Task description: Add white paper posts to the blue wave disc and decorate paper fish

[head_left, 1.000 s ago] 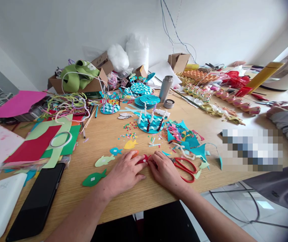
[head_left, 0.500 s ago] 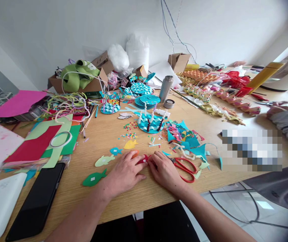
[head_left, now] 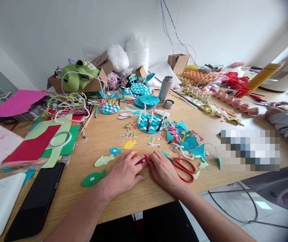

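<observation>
My left hand (head_left: 126, 170) lies palm down on the table with its fingers stretched out and its thumb apart. Its fingertips rest at a red paper fish (head_left: 142, 160) with a small white square on it, and partly cover an orange paper fish (head_left: 134, 154). My right hand (head_left: 162, 169) is closed, fingertips together at the red fish's right end; what they pinch is hidden. Left of my hands lie a green fish (head_left: 93, 178), a light green fish (head_left: 104, 160), a blue fish (head_left: 115, 151) and a yellow fish (head_left: 130, 144). Red-handled scissors (head_left: 185, 169) lie beside my right hand.
A blue wavy paper stand (head_left: 150, 123) with upright twisted stems is ahead, near paper scraps (head_left: 181, 134). A steel flask (head_left: 165, 89) stands behind. At left are coloured sheets (head_left: 33, 144), a tape roll (head_left: 60, 139) and a phone (head_left: 37, 201). Another person's sleeve (head_left: 287, 124) is at right.
The view has shifted very slightly. Both hands keep their places at the red fish; the other person's hand at the right edge has moved a little.
</observation>
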`<state>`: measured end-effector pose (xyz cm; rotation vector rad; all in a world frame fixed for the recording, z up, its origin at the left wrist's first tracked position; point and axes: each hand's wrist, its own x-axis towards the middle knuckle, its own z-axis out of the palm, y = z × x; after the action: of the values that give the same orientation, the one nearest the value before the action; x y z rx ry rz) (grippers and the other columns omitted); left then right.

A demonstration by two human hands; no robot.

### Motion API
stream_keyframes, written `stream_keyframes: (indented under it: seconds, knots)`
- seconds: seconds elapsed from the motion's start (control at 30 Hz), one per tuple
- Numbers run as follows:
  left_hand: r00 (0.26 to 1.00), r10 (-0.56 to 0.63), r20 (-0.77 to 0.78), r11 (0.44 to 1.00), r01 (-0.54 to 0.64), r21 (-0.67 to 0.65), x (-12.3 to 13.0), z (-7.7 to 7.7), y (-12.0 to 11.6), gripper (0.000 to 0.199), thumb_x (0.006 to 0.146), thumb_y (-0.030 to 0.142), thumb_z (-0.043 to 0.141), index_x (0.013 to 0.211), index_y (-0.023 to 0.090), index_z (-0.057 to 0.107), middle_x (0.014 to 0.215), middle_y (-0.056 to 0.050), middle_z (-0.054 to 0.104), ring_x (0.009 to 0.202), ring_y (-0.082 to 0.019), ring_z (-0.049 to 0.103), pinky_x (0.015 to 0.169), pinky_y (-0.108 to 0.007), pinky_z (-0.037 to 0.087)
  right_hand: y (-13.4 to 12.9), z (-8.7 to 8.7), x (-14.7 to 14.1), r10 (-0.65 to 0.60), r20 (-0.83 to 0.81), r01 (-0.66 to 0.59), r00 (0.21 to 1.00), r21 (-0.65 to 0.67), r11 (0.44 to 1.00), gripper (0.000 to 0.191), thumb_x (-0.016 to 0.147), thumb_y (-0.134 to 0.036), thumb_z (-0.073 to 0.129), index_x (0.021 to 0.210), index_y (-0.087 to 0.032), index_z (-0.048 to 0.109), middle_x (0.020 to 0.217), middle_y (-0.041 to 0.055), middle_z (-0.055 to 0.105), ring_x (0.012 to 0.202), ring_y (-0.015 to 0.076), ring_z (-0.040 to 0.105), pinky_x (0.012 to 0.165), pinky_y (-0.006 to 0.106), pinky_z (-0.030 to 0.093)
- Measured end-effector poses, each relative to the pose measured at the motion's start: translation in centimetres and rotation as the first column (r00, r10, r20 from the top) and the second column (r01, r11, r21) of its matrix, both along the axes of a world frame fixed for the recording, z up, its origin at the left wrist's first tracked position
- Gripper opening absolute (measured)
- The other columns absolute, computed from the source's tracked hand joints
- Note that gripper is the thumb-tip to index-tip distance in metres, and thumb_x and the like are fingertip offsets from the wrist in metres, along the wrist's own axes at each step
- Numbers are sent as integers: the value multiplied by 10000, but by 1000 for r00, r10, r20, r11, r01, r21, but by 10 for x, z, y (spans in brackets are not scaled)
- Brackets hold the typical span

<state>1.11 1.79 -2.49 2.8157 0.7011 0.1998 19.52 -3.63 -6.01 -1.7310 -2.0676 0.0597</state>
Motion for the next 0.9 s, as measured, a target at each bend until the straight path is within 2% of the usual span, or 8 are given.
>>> stream_keyframes:
  seconds: [0.53,0.9]
  knots:
    - [1000,1,-28,1000,-1,-8,0,3,-1,460,874,417,573,1304,256,540,1384,-15,525,1296,-306,377,1083,-500,363,-1,-1,0,9,-61,-9,998,4,1000,179,914,-135,422,754,-191,482,781,48,539,730,179,497,672,286,387]
    - [1000,-1,-18,1000,1,1,0,1,0,445,873,410,581,1294,271,545,1378,-26,532,1309,-284,372,1081,-497,359,-2,5,0,32,-103,-31,994,9,999,184,916,-133,418,751,-190,476,785,49,538,740,180,500,680,291,410]
